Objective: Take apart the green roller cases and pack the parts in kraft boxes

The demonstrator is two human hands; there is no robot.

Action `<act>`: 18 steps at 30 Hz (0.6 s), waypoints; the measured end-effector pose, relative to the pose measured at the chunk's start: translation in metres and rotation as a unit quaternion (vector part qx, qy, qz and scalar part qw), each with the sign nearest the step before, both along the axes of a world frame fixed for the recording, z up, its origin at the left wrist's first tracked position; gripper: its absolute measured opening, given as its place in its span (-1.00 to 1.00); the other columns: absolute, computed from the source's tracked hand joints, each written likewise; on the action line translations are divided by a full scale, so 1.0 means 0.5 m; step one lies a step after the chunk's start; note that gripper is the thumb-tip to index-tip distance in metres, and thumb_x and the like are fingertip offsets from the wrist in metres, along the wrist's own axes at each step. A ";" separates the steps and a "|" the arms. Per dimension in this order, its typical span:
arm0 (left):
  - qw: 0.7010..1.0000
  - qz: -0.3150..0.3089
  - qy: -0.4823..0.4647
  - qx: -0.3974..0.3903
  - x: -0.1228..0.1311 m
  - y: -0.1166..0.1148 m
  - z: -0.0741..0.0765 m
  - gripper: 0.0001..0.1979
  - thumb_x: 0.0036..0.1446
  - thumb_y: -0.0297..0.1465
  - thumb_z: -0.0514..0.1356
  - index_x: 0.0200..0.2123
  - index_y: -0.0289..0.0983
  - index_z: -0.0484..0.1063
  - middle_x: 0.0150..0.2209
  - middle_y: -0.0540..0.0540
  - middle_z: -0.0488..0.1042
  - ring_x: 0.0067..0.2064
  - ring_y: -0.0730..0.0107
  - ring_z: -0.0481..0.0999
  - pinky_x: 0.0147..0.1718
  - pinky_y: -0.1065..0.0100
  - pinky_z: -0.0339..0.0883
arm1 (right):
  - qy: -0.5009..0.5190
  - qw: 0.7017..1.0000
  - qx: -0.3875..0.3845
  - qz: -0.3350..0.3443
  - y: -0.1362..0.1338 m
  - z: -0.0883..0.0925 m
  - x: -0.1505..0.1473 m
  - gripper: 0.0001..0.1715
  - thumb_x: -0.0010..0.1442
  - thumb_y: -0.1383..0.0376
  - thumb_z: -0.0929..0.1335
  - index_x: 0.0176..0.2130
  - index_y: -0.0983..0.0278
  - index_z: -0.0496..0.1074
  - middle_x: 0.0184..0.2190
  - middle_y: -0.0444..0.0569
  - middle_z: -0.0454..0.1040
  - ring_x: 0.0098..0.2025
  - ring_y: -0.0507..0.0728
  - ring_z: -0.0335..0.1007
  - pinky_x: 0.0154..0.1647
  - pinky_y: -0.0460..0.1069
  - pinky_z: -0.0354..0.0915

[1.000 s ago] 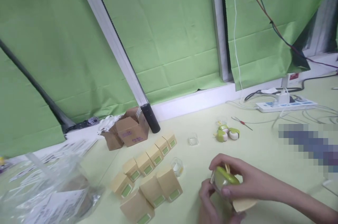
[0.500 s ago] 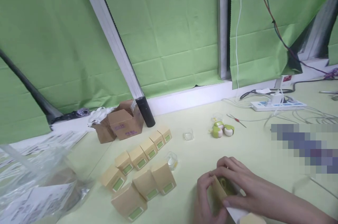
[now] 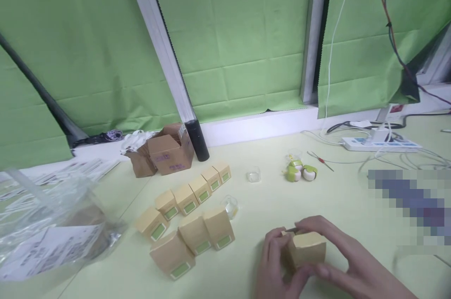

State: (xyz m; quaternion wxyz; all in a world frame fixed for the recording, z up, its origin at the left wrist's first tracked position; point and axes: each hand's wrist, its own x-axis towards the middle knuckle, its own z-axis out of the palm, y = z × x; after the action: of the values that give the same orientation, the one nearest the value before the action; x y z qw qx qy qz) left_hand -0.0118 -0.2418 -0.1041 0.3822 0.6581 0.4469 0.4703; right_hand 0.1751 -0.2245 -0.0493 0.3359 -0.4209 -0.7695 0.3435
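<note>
A small tan cardboard box [image 3: 308, 248] sits between my two hands near the front of the table. My left hand [image 3: 275, 261] grips its left side, fingers curled round it. From the right, my right hand [image 3: 340, 247] holds it with the thumb low at the front and the fingers at the back. The box's top flap lies over the opening, and its inside is hidden. To the left stand two rows of similar tan boxes [image 3: 195, 235] with green labels. A clear plastic container [image 3: 229, 207] lies beside the nearer row.
Further back are another clear container [image 3: 253, 175], several green-and-white small items [image 3: 296, 171] and a red-handled thin tool [image 3: 320, 160]. A power strip [image 3: 380, 144] with cables lies at right. An open carton [image 3: 171, 153], a black cylinder [image 3: 197, 140] and a plastic bag [image 3: 52, 242] are at left.
The box in my hands was open with its flap hanging toward me; now the flap is folded over the top. My right hand has shifted to the right side. The camera view has turned slightly.
</note>
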 end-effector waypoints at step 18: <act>0.986 0.070 -0.079 -0.127 0.015 -0.005 -0.008 -0.29 -0.25 -0.57 0.25 0.08 -0.28 0.21 0.07 -0.21 0.34 0.09 0.11 0.34 0.08 0.17 0.21 | 0.143 0.974 -0.166 -0.057 0.051 -0.038 -0.049 -0.55 0.10 -0.08 0.30 -0.15 0.14 0.41 -0.32 -0.07 0.45 -0.24 0.19 0.41 -0.20 0.06 0.35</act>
State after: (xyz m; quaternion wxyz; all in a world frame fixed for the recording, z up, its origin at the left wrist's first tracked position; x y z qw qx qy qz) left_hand -0.0045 -0.2442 -0.1081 0.4632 0.5322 0.5164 0.4854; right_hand 0.1506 -0.1991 -0.0684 0.3868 -0.4605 -0.6203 0.5035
